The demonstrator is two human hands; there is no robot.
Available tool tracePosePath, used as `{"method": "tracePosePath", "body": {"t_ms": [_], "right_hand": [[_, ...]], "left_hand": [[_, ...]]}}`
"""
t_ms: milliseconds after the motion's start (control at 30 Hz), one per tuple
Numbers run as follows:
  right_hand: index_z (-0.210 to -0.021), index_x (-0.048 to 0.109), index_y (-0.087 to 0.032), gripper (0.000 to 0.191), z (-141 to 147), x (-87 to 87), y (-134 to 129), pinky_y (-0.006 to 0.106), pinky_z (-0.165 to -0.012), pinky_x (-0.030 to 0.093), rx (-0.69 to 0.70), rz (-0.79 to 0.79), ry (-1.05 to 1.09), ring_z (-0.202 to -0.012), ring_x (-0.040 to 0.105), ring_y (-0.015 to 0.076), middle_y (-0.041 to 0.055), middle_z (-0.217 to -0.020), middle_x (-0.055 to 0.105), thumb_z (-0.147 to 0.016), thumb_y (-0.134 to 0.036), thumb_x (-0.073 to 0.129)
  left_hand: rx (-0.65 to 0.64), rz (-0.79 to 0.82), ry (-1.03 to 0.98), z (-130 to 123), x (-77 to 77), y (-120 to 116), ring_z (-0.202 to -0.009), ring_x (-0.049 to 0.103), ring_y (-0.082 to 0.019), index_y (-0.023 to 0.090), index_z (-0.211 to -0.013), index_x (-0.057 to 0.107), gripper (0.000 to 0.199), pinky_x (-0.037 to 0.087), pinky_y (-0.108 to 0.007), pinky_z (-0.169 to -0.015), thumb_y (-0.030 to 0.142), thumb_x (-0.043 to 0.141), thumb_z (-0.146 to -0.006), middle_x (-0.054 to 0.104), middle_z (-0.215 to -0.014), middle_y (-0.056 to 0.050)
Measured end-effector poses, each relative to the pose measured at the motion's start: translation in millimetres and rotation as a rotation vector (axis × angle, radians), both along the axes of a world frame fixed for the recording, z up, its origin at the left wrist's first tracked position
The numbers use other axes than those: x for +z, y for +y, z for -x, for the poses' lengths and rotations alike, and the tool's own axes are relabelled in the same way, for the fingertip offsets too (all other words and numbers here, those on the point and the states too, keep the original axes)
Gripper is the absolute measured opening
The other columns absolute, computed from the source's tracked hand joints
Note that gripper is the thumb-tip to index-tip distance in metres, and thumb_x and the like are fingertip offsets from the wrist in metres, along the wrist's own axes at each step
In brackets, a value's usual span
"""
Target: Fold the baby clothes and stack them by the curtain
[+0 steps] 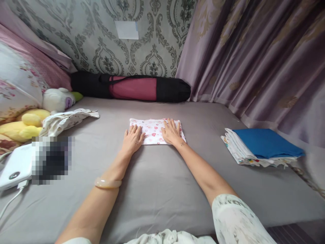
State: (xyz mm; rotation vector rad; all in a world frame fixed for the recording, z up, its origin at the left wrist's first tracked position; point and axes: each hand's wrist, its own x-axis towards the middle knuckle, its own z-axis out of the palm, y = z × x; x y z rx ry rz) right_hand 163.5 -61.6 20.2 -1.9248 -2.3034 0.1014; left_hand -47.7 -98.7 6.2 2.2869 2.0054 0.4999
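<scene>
A folded white cloth (153, 132) with red and pink prints lies flat on the grey bed sheet (162, 183) in front of me. On its left end rests my left hand (133, 137), palm down with the fingers stretched out. My right hand (172, 132) lies flat on the right part of the cloth, fingers spread. Both hands press on the cloth from above without gripping it. The cloth looks like a neat rectangle; what garment or item it is cannot be made out.
To the right sits a stack of folded cloths (235, 149), topped by a blue folded cloth (266, 142). At left are a crumpled white cloth (67, 121), plush toys (57, 100) and a white power bank (17, 166) with a cable. A black and maroon long bag (132, 88) lies along the wall.
</scene>
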Motion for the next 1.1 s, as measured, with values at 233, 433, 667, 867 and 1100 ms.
{"method": "tracePosePath", "body": {"t_ms": [233,433,667,867,1100], "right_hand": [[-0.153,0.03,-0.016,0.058,29.6,-2.6,-0.7,0.056,-0.117,0.004,0.07,0.039,0.077,-0.149,0.01,0.0282,0.0103,-0.162,0.016,-0.101,-0.041,0.021],[-0.153,0.028,-0.017,0.059,27.1,-6.1,2.5,0.057,-0.117,0.005,0.059,0.07,0.066,-0.149,0.01,0.0272,0.0084,-0.163,0.015,-0.101,-0.041,0.02],[-0.154,0.026,-0.016,0.058,57.8,1.2,3.8,0.054,-0.118,0.002,0.094,0.063,0.091,-0.149,0.008,0.0263,0.0113,-0.163,0.014,-0.1,-0.039,0.022],[-0.154,0.025,-0.018,0.058,67.3,-7.5,3.9,0.053,-0.118,0.001,0.091,0.071,0.082,-0.149,0.007,0.0247,0.008,-0.163,0.014,-0.101,-0.041,0.021],[-0.152,0.03,-0.014,0.058,81.2,2.9,6.8,0.055,-0.118,0.003,0.098,0.073,0.097,-0.149,0.009,0.0268,0.0128,-0.162,0.016,-0.1,-0.036,0.023]], "left_hand": [[-0.023,-0.014,0.026,-0.6,5.1,-2.9,-0.143,0.03,-0.032,0.018,-0.139,0.047,0.046,0.026,-0.054,-0.114,0.038,0.034,-0.099,0.042,-0.15,-0.015],[-0.028,-0.014,0.012,0.2,4.5,-1.6,-0.141,0.034,-0.032,0.018,-0.139,0.046,0.047,0.029,-0.051,-0.112,0.039,0.035,-0.099,0.043,-0.149,-0.016],[-0.031,-0.06,-0.045,3.1,-0.6,2.1,-0.14,0.037,-0.031,0.017,-0.137,0.049,0.045,0.031,-0.051,-0.112,0.035,0.036,-0.098,0.043,-0.149,-0.016],[0.056,-0.144,-0.215,8.6,-5.3,12.1,-0.136,0.043,-0.029,0.013,-0.13,0.055,0.041,0.036,-0.047,-0.111,0.024,0.039,-0.094,0.051,-0.142,-0.017],[0.31,-0.142,-0.551,18.6,-1.5,16.4,-0.123,0.056,-0.024,0.014,-0.131,0.055,0.048,0.043,-0.039,-0.106,0.016,0.034,-0.088,0.061,-0.133,-0.013]]}}
